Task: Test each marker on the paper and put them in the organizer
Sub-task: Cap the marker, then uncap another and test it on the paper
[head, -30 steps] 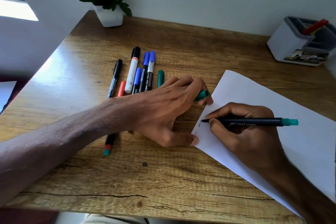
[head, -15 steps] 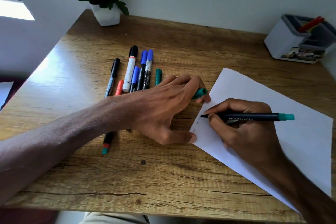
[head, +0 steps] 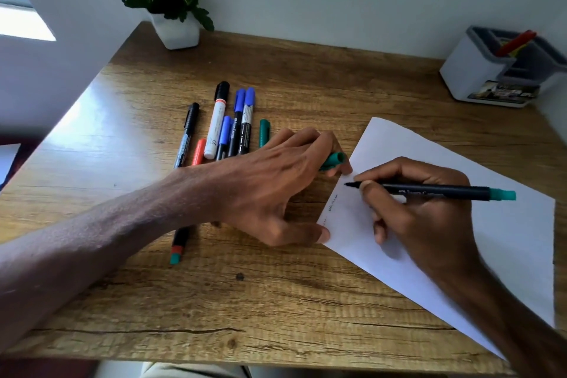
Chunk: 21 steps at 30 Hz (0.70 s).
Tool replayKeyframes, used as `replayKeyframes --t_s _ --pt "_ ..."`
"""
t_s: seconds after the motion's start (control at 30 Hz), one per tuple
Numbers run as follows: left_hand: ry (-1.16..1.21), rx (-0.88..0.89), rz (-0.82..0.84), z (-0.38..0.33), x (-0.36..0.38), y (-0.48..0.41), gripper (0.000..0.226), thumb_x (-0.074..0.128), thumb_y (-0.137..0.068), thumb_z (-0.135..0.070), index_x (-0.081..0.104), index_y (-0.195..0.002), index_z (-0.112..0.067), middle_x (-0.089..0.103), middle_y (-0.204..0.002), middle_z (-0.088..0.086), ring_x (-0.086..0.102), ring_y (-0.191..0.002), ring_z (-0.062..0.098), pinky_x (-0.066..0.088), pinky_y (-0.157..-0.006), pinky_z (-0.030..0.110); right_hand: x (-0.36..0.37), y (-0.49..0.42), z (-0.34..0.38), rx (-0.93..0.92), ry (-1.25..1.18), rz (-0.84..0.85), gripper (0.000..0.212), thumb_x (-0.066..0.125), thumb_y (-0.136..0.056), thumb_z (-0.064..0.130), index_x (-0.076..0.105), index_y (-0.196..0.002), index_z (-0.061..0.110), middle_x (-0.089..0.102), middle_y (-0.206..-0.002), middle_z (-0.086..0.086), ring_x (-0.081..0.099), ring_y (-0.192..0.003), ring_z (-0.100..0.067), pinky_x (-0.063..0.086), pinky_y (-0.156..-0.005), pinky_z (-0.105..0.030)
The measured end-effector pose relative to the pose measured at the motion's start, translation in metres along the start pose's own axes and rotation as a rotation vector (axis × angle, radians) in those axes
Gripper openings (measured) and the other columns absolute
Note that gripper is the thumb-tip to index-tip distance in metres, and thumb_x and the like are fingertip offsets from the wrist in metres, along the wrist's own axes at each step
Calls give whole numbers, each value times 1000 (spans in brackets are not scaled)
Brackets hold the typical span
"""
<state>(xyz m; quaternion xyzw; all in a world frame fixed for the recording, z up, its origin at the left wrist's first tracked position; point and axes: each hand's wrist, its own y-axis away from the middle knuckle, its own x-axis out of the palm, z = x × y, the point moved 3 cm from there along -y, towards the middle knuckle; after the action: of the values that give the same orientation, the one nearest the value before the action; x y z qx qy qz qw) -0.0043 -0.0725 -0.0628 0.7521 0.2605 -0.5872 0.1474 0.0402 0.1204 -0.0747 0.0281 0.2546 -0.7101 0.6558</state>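
While the wood-grain table (head: 276, 301) looks rough and matte, the one white paper sheet (head: 506, 255) under the right hand (head: 429, 224) is smooth and flat. Seven slim capped markers (head: 237, 120) lie side by side just beyond the left hand (head: 270, 193); one boxy white-and-grey organizer (head: 478, 70) stands well beyond the right hand. Left fingers curl round a teal cap (head: 334, 159), thumb pressing the sheet's edge. Right fingers pinch a black teal-ended marker (head: 435, 192), tip at the paper
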Motion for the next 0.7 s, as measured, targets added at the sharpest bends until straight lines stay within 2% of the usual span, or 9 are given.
replayKeyframes --t_s 0.1,0.17,0.23,0.33,0.47,0.7 --pt "55 -32 -95 0 -3 -2 52 46 -98 -59 43 -125 -15 51 -119 -3 41 -107 14 35 -95 29 -6 -1 1 -21 -117 -60 13 71 -89 -5 79 -90 6 72 -68 -1 61 -41 -28 50 -40 -35" --pt "126 -45 -224 2 -9 -2 30 36 -104 -43 46 -111 -16 54 -103 -2 47 -96 16 39 -87 33 -7 0 4 -48 -189 -68 14 71 -91 -2 79 -98 8 74 -75 -8 65 -54 -29 52 -43 -33" --pt "160 -50 -300 6 -14 -2 21 33 -105 -35 45 -102 -18 52 -90 -1 48 -85 18 40 -80 32 -7 1 5 -64 -255 -34 20 64 -93 1 76 -107 7 75 -82 -11 68 -66 -30 54 -45 -33" --pt "134 -36 -318 9 -14 -3 15 38 -106 -29 47 -100 -18 50 -87 -6 46 -81 13 39 -75 25 -7 1 6 -57 -321 15 26 57 -93 1 74 -112 4 75 -87 -13 69 -71 -31 54 -47 -34" --pt "70 -11 -266 14 -4 -7 18 49 -105 -28 57 -118 -18 49 -105 -15 41 -97 -1 34 -84 12 -7 -1 8 -62 -375 16 21 58 -92 2 71 -109 1 76 -89 -15 69 -71 -33 54 -47 -34" --pt "105 17 -295 14 -5 -8 26 47 -105 -33 61 -122 -17 57 -111 -9 45 -103 1 40 -87 16 -7 -1 5 -49 -372 23 17 58 -92 0 69 -105 -3 76 -89 -16 71 -71 -33 56 -46 -36"
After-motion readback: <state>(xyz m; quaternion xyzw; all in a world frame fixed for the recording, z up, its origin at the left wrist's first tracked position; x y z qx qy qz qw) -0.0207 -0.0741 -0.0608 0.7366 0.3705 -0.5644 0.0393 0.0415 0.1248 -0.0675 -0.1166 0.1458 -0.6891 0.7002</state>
